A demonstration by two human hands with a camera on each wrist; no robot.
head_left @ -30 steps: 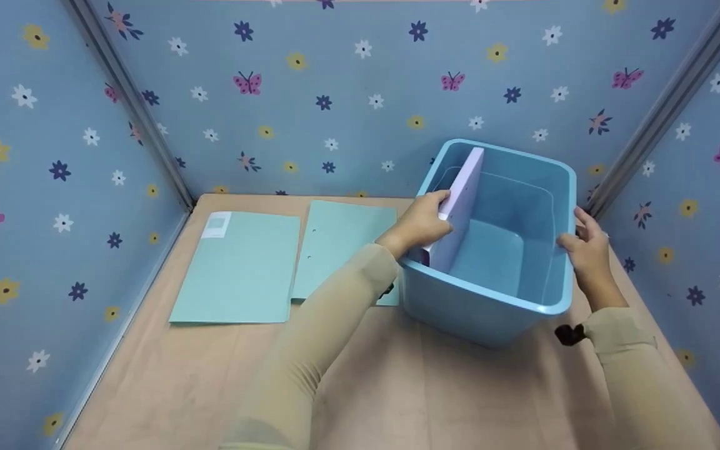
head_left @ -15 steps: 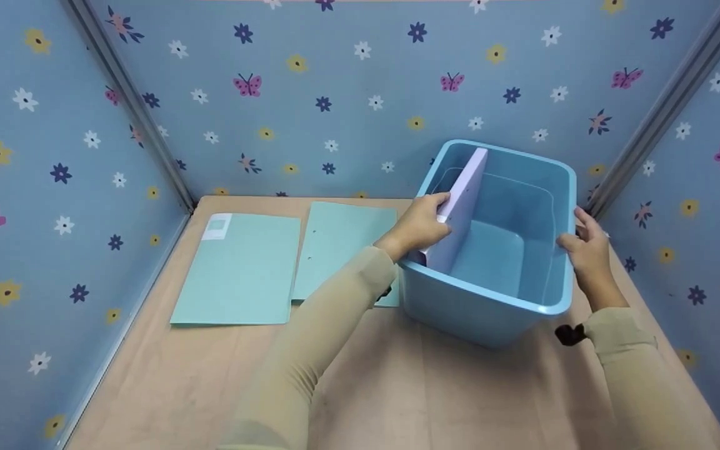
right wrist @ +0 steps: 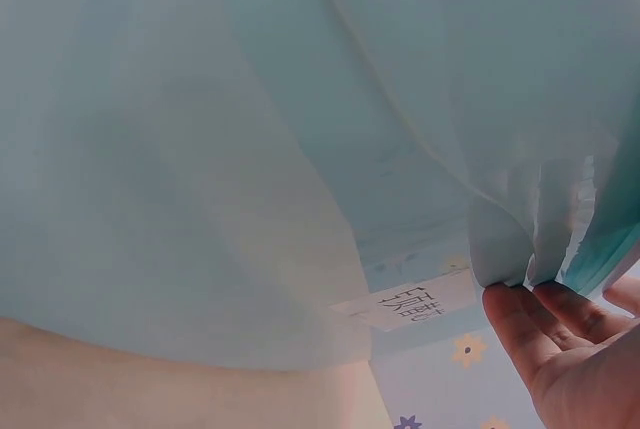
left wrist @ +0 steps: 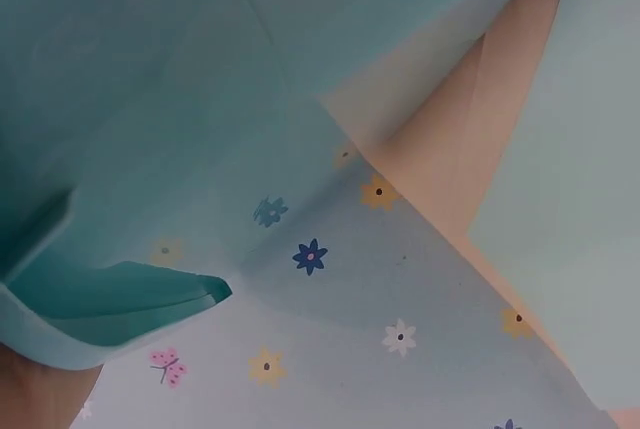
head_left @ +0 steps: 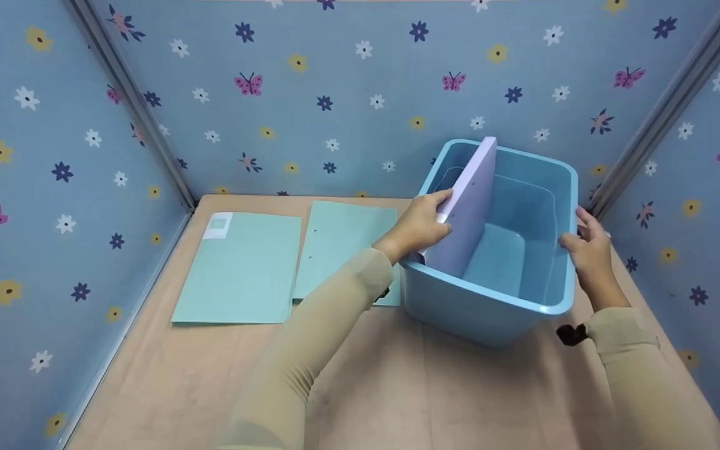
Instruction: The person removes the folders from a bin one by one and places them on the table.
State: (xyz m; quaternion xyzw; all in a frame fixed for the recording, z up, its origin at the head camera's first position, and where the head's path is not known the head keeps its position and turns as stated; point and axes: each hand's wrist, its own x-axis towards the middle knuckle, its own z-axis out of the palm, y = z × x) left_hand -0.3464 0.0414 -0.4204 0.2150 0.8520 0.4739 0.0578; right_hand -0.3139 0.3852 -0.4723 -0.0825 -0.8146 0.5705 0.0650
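A light blue plastic storage bin (head_left: 472, 319) stands on the table at the right in the head view. My left hand (head_left: 416, 226) reaches over its left side and grips the near part of a lilac file folder (head_left: 469, 212). The folder stands on edge inside the bin, tilted, with its far top corner above the rim. My right hand (head_left: 591, 259) holds the bin's right rim, thumb on the inner side. In the right wrist view the fingers (right wrist: 575, 314) of that hand lie against the bin's outer wall (right wrist: 200, 199). The left wrist view does not plainly show the left hand.
Two mint-green folders lie flat on the wooden table (head_left: 372, 387): one with a white label (head_left: 241, 275) at left, the other (head_left: 344, 247) beside the bin, partly behind my left arm. Blue flower-patterned panels (head_left: 347, 131) enclose the table's back and sides.
The lilac folder has shifted right and its far end has risen above the bin's rim. My left hand keeps its grip with little movement; the right hand and bin stay put.
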